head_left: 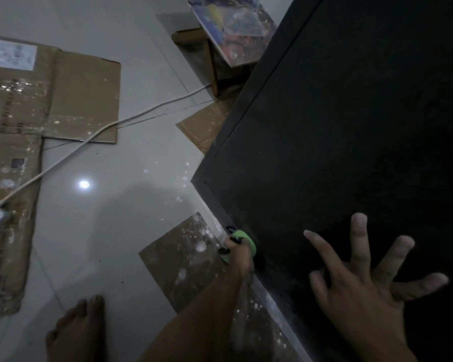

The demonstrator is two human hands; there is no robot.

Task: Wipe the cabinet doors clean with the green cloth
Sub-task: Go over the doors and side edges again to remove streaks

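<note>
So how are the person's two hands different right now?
The left hand is curled round the green cloth; the right hand holds nothing, its fingers straight and spread wide. The left hand works at the edge of the black cabinet door, beside the cardboard on the floor; the right hand lies further in, over the door's dark face. Both are at the same door.

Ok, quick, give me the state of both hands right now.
Left hand: gripping the small bright green cloth at the edge of the black cabinet door.
Right hand: open, spread over that door.
</note>
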